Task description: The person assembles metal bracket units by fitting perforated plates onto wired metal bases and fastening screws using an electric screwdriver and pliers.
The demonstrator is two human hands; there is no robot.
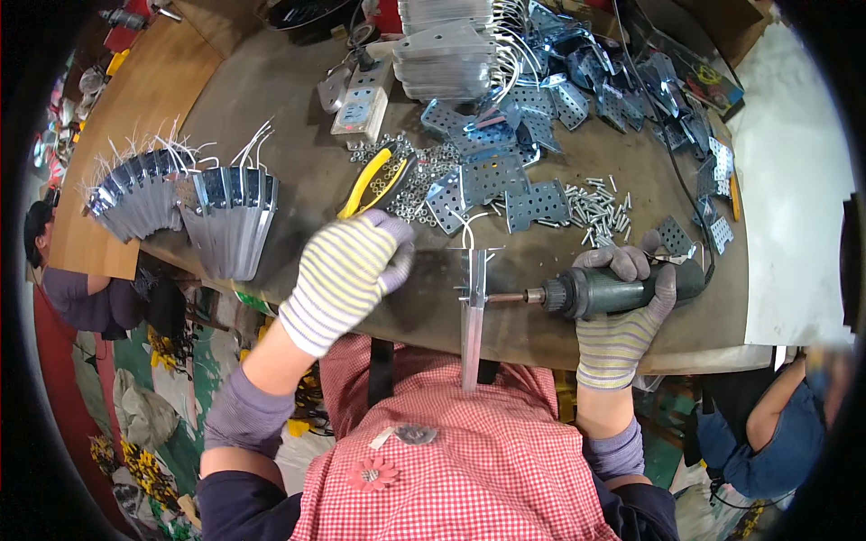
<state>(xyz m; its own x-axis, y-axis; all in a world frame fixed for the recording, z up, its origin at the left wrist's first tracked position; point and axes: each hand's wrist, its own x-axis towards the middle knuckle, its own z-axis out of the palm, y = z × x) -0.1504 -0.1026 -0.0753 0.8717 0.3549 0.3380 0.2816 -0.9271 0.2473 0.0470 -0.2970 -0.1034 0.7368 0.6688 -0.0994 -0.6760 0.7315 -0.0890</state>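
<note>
My right hand [622, 316], in a striped glove, grips a dark green power screwdriver [600, 287] lying sideways. Its long bit points left and meets the side of a narrow silvery metal piece [473, 316] with white wires at its top. That piece reaches over the table's near edge toward my apron. To its left my left hand [347, 275], gloved in yellow and grey stripes, has curled fingers; whatever they may hold is hidden. Just beyond that hand lie yellow-handled pliers [368, 183] and a spread of small nuts [417, 185].
Perforated metal brackets [492, 176] lie heaped beyond, with loose screws [600, 209] to their right. Wired metal pieces stand in stacks at left [230, 221] and far back [442, 63]. A black cord [672, 153] runs to the screwdriver. Other people sit at both sides.
</note>
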